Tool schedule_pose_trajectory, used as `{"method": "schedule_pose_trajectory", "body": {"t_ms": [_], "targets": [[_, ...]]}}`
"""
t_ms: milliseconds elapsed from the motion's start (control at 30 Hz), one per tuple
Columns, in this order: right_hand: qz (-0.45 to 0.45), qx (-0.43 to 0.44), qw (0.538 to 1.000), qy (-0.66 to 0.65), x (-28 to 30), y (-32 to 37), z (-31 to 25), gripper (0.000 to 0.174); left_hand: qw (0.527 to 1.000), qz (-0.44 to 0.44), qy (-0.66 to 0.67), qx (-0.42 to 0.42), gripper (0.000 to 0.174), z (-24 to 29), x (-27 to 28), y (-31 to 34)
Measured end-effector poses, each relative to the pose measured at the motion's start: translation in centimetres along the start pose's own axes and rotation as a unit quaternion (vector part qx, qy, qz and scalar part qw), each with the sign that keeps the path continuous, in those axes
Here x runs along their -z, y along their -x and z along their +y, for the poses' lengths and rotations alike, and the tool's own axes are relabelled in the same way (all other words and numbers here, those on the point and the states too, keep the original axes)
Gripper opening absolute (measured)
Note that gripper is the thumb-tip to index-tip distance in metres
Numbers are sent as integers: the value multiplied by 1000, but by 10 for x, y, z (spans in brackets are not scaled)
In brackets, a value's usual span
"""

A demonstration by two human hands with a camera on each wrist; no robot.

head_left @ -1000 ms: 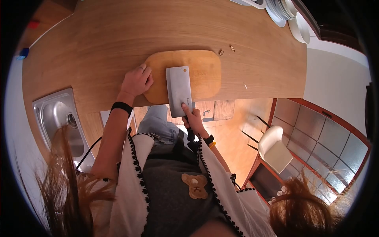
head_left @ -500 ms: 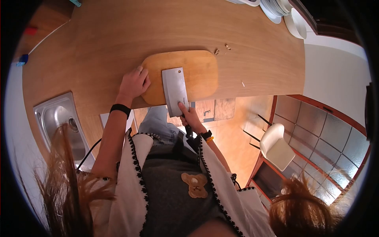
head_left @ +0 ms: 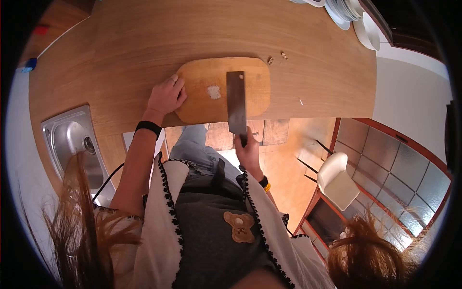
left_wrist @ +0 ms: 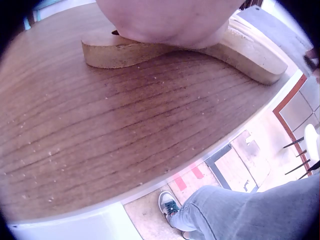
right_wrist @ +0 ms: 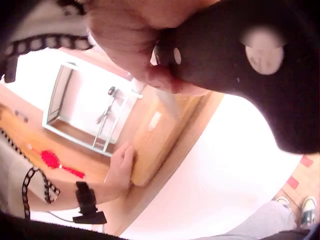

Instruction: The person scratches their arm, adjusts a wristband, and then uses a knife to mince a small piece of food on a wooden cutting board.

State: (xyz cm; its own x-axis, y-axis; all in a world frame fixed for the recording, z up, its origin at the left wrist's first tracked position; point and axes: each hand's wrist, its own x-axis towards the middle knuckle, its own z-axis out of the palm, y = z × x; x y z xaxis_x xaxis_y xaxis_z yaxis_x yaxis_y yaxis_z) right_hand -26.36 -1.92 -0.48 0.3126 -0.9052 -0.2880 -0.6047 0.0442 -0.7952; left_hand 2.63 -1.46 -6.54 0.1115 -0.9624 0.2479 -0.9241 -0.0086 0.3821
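A wooden cutting board (head_left: 197,108) lies at the counter's near edge. My left hand (head_left: 166,96) grips its left end, fingers curled at the rim; the left wrist view shows the hand over the board's curved side (left_wrist: 107,54). Gripped by its black handle in my right hand (head_left: 248,153), a cleaver (head_left: 236,101) reaches over the right half of the board, its blade tilted and looking narrow. To the blade's left sits a small patch of finely chopped white food (head_left: 214,92). The right wrist view has the black handle (right_wrist: 220,50) large in front.
Two small brown pieces (head_left: 271,60) lie past the board's far right corner, and a white sliver (head_left: 301,101) farther right. A steel sink (head_left: 67,130) is at the left. Stacked plates (head_left: 341,14) and a white bowl (head_left: 366,32) stand at the back right. A chair (head_left: 337,180) is behind, on the right.
The cleaver has moved right across the board and turned, so its blade looks narrower. The white patch, hidden earlier, now shows. My left hand has stayed at the board's left end.
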Motion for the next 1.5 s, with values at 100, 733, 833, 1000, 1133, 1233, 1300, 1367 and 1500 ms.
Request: {"method": "schedule_pose_trajectory", "body": {"t_ms": [100,733,833,1000,1133,1233,1300,1367,1500], "targets": [[-14,48,997,56,-9,12,-34,40,1000,-14,-7,8,13,0,-1,0],[-74,-9,995,69,-22,5,-50,40,1000,-14,-11,4,13,1,1,-2],[-87,-56,992,70,-24,5,-53,39,1000,-5,2,0,14,0,0,-2],[-70,-36,995,66,-26,6,-46,38,1000,-6,-2,5,14,0,-1,-2],[-38,-15,998,45,-26,7,-44,35,1000,-18,5,15,13,1,-1,-1],[-29,5,998,52,-29,6,-42,33,999,-27,21,16,12,0,1,-1],[-35,-19,999,15,-29,7,-46,32,999,-16,25,12,12,0,0,-1],[-62,-27,998,16,-30,7,-49,35,1000,-3,31,6,12,0,-2,-1],[-104,-18,994,-7,-42,1,-46,36,999,-24,29,12,12,0,1,-2]]}}
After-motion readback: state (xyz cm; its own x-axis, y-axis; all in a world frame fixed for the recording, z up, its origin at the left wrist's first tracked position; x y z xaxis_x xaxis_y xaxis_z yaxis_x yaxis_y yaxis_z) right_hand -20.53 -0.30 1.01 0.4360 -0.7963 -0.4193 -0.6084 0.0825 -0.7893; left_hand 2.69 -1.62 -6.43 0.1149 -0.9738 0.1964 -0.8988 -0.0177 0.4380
